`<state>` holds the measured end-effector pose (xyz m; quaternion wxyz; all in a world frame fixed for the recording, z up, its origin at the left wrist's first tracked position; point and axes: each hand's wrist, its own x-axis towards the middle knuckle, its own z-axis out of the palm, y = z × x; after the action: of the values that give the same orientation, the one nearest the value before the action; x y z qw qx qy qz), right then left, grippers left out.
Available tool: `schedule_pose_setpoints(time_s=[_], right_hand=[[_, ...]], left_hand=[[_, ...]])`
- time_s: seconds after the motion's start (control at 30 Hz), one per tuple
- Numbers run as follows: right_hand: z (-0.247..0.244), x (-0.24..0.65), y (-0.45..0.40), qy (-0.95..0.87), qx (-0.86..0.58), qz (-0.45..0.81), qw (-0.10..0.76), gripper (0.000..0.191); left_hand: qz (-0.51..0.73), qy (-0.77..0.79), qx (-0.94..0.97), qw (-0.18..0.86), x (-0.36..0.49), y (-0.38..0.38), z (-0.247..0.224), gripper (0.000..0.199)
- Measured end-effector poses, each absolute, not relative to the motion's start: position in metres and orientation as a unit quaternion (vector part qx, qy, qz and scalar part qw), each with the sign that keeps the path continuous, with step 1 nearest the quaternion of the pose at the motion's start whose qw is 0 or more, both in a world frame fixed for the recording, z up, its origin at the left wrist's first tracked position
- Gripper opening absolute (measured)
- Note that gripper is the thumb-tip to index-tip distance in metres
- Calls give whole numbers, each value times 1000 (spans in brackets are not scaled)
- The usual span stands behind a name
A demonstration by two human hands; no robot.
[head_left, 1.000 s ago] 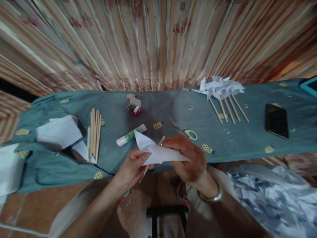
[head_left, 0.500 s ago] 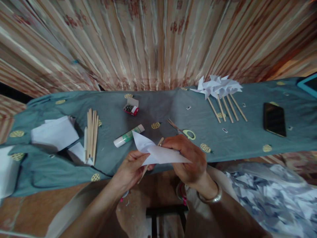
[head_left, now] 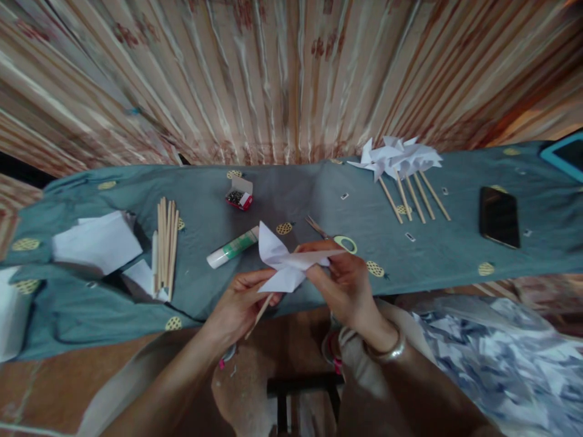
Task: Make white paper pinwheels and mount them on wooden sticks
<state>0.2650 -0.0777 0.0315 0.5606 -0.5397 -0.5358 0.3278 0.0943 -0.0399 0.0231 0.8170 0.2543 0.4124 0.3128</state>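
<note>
A white paper pinwheel (head_left: 286, 264) is held between my two hands above the table's near edge. My left hand (head_left: 248, 300) is closed on its lower left side, near the wooden stick (head_left: 259, 317) that slants down beneath the paper. My right hand (head_left: 344, 279) pinches the right blade between thumb and fingers. Just beyond lie a glue tube (head_left: 233, 247) with a white and green body and a pair of scissors (head_left: 344, 244) with light green handles. The stick's upper end is hidden behind the paper.
On the cloth-covered table (head_left: 300, 188) are an open box of pins (head_left: 239, 194), loose wooden sticks (head_left: 166, 249), white paper sheets (head_left: 98, 246), several finished pinwheels (head_left: 401, 161) and a phone (head_left: 500, 216). A plastic bag of folded white paper (head_left: 492, 364) sits at lower right.
The pinwheel has turned in my hands, so its blades show more openly. My right hand has shifted from behind the paper to pinching its right blade, thumb in front.
</note>
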Motion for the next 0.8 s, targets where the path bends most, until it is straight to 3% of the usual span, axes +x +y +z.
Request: schedule_pose_setpoints(time_s=[0.2,0.57,0.8], right_hand=[[13,276,-63,-442,-499,481,569,21],[6,278,-62,-392,-492,555,544,30],[0,270,-68,-420,-500,608,452,40]], left_hand=[[299,417,289,808,101,-43,19,24],[331,449,258,788,105,-63,20,12],[377,490,184,764,98,-95,9,17]])
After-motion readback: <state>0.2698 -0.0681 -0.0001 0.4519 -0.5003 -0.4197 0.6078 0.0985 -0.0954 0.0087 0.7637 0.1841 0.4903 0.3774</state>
